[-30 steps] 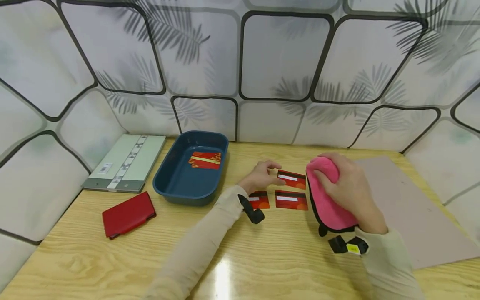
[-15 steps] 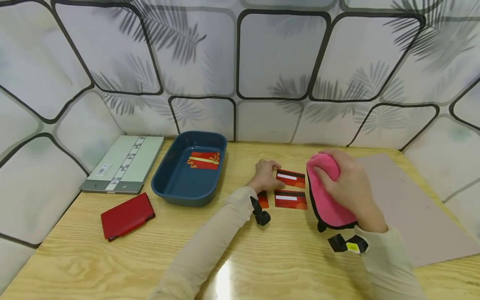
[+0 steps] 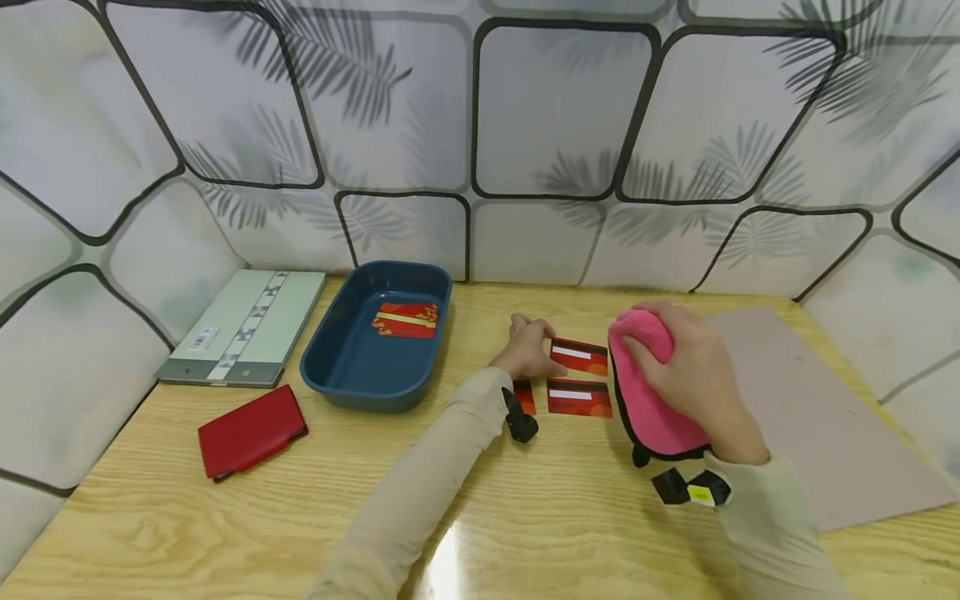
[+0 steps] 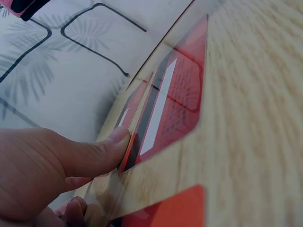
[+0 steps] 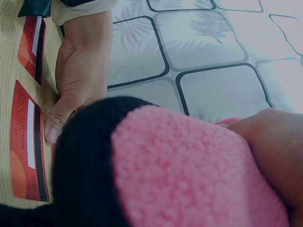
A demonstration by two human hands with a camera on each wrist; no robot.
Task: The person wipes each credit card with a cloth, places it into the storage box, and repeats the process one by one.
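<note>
My left hand [image 3: 527, 348] is at the left end of the upper red card [image 3: 578, 356], fingers bent loosely. In the left wrist view, its thumb [image 4: 106, 150] rests near the corner of the lower red card [image 4: 173, 92]. A third red card [image 3: 524, 397] lies lower left, partly hidden by my left wrist. My right hand [image 3: 687, 371] grips a pink plush piece with black edging [image 3: 663, 412], thumb pressed into its near side, just right of the cards. In the right wrist view, the pink pile [image 5: 180, 165] fills the foreground; its underside is hidden.
A blue tray [image 3: 375, 379] holding red-and-gold paper [image 3: 405, 320] stands left of the hands. A red wallet-like case [image 3: 252, 432] and a pale green notebook [image 3: 243, 325] lie farther left. A grey-pink board [image 3: 817, 425] lies at right. A patterned curtain [image 3: 562, 117] rises behind.
My left hand has shifted slightly right, and its wrist covers more of the lower-left card. My right hand and the pink plush piece stay nearly in place.
</note>
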